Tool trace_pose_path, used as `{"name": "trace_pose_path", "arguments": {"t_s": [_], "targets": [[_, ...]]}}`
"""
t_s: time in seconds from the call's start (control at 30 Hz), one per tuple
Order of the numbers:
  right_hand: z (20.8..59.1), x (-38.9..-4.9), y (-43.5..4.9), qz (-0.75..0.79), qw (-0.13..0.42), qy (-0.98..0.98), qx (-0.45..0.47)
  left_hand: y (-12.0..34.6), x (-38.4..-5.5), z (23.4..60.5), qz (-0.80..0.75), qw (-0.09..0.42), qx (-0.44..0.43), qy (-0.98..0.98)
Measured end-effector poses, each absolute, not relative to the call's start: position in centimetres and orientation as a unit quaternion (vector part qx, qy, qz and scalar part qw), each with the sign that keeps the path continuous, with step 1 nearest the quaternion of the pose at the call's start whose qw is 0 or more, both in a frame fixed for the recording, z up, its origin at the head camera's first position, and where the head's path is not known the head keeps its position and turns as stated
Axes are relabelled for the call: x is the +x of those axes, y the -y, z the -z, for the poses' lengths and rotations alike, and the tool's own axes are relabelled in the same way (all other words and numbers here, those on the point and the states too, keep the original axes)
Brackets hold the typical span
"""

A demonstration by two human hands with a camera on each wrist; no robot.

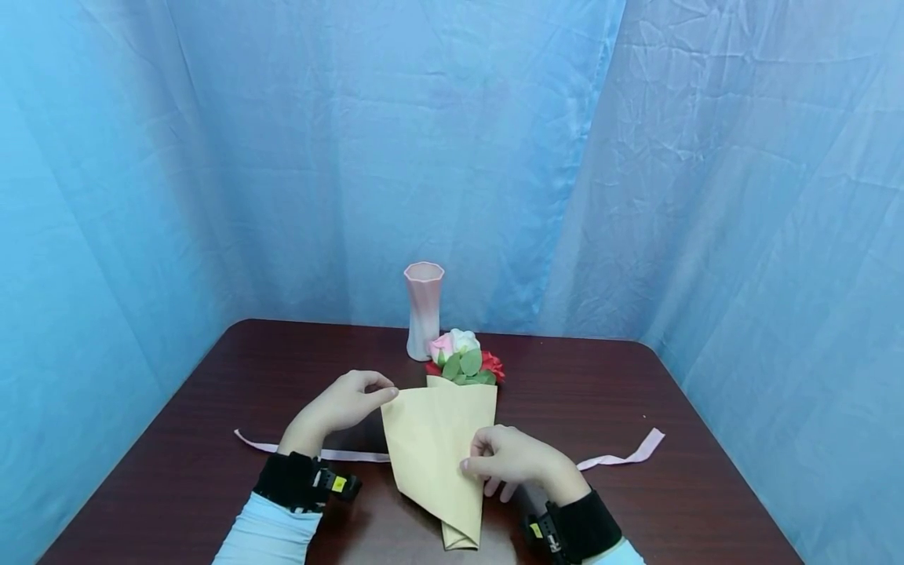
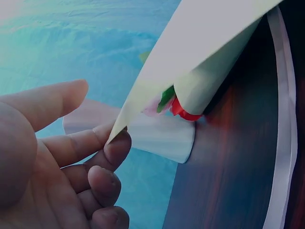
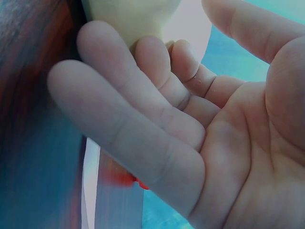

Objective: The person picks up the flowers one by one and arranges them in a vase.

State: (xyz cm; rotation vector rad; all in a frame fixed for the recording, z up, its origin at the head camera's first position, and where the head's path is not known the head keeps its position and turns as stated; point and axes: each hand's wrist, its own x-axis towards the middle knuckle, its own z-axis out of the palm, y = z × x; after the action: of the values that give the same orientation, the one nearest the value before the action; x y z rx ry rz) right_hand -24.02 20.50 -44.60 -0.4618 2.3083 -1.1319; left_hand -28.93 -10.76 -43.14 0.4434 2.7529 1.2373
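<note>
A bouquet in cream wrapping paper [image 1: 431, 439] lies on the table, its flowers [image 1: 462, 357] pink, white and red with green leaves. At the paper's upper left corner is my left hand [image 1: 346, 404]; in the left wrist view its fingertips [image 2: 118, 145] touch that corner, while the thumb stands apart. My right hand [image 1: 519, 459] rests at the paper's right edge, thumb tip over its front. Two bent fingers [image 3: 152, 59] meet the paper in the right wrist view, and the other two extend straight. A pale pink ribbon [image 1: 356, 456] passes behind the wrapped paper.
Behind the flowers a pink and white vase [image 1: 424, 314] stands upright. The ribbon's right end [image 1: 643, 449] lies out past my right wrist. Blue cloth [image 1: 424, 157] hangs around the dark brown table [image 1: 565, 377].
</note>
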Motion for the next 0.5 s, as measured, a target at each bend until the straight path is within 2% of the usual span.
{"name": "trace_pose_path", "arguments": {"t_s": [0.5], "targets": [[44.3, -24.06, -20.95, 0.421, 0.246, -0.856, -0.173, 10.87, -28.57, 42.61, -0.434, 0.042, 0.165, -0.885]]}}
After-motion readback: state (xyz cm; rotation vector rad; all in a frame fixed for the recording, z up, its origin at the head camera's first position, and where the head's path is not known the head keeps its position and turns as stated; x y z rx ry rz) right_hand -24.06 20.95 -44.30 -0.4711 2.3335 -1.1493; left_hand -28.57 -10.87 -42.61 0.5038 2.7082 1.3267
